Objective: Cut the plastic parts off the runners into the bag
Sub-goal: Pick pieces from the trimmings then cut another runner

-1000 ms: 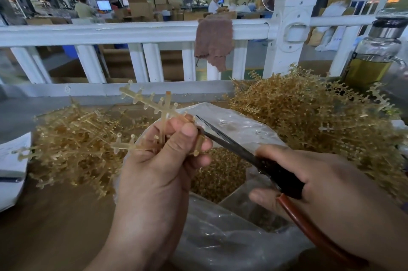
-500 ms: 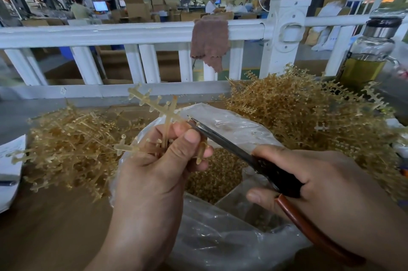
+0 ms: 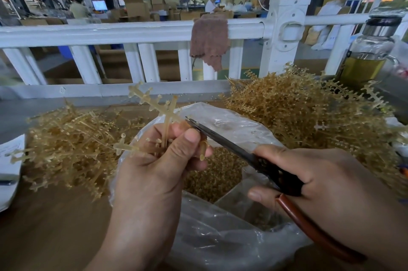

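A runner (image 3: 159,109) held over the open bag (image 3: 220,246), cutter (image 3: 223,140) tip touching it.
The left hand (image 3: 154,173) has its grip closed around the runner's lower stems, thumb across the front, so those stems are mostly hidden. The right hand (image 3: 320,186) has its grip wrapped round the cutter, covering the pivot, and 1 red-brown handle runs out under the palm. Whether the blades are parted is hard to make out. Cut parts (image 3: 217,174) show inside the bag, which both hands partly cover. On the counter (image 3: 44,237), the left pile (image 3: 72,142) and right pile (image 3: 309,116) flank it. A paper (image 3: 8,171) is cut off at the left edge, its print unreadable.
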`<action>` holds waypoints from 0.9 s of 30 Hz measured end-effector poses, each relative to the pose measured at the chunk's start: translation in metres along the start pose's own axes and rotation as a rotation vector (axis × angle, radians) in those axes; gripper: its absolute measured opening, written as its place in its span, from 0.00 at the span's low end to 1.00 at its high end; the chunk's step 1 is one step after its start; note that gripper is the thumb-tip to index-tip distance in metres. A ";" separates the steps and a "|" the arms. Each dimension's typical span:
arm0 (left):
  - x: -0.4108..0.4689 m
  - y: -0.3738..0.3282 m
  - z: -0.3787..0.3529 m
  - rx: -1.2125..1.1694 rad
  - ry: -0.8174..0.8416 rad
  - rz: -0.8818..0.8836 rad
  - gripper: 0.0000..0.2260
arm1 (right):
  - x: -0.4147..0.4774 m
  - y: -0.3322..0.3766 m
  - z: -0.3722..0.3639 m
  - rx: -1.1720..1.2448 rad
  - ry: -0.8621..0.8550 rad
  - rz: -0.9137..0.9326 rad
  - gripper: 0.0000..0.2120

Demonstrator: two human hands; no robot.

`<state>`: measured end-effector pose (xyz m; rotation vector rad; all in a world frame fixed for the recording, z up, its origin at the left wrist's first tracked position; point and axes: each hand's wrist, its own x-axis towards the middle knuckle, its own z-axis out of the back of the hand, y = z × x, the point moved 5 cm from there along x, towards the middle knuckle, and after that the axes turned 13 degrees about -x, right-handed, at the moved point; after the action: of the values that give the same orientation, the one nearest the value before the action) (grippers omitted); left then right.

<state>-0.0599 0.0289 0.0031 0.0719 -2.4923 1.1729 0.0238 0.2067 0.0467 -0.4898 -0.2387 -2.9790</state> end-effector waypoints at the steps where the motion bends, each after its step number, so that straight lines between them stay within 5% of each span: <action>1: 0.000 0.000 0.000 0.005 0.004 -0.003 0.02 | 0.000 0.000 0.000 0.000 -0.001 0.006 0.23; 27: -0.001 -0.002 0.001 0.003 0.007 0.015 0.02 | -0.002 0.001 -0.003 0.073 -0.024 0.012 0.29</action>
<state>-0.0593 0.0267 0.0034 0.0500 -2.4899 1.1806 0.0250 0.2056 0.0439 -0.5166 -0.3434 -2.9419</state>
